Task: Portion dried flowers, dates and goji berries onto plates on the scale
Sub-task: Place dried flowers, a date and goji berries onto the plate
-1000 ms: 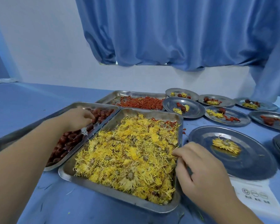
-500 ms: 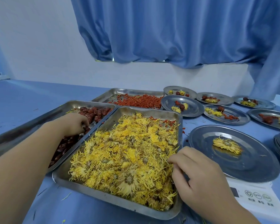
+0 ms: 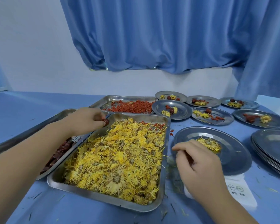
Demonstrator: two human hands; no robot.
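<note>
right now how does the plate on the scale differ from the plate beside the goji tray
The plate on the scale holds one flower; the plate beside the goji tray holds two flowers, a date and goji berries. The first sits on the scale, the second on the blue table. Both are round metal.

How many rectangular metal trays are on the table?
3: the flower tray nearest, the date tray to its left, the goji berry tray behind them. None seems hidden.

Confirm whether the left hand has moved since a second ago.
Yes. The left hand has lifted out of the date tray toward the flower tray's far-left corner, its fingers now pinching a date.
</note>
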